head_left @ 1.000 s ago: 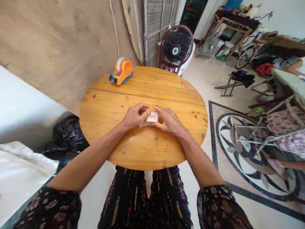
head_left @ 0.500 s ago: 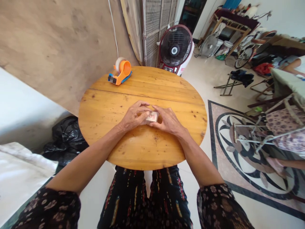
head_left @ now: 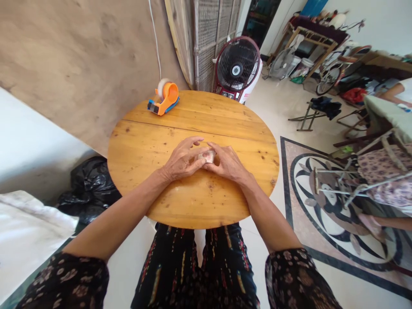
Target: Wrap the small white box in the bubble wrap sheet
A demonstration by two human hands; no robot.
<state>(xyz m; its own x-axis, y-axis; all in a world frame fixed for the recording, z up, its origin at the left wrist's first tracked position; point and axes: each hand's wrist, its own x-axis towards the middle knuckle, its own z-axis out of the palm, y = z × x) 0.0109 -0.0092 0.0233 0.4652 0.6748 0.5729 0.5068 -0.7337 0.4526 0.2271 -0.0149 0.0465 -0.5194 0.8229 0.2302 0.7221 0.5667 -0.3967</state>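
Note:
Between my two hands is a small pale rectangular block (head_left: 207,156) with reddish marks on its top, low over the middle of the round wooden table (head_left: 193,204). It looks like a small box or a stack of cards; I cannot tell which. My left hand (head_left: 185,159) grips its left side, with the thumb along the near edge and the index finger at the far edge. On the opposite side, my right hand (head_left: 227,161) pinches it between thumb and fingers. Parts of the block are hidden by the fingers.
An orange tape dispenser (head_left: 167,98) stands at the table's far left edge. Behind the table is a fan (head_left: 237,64). Black plastic bags (head_left: 92,182) lie at the left. On the right, another person sits by a cloth-covered table (head_left: 389,113); a stool (head_left: 310,116) stands nearer.
The left thumb has shifted down to the near edge of the block, and the left fingers are raised slightly. More of the reddish marks shows. The right hand stays nearly in place.

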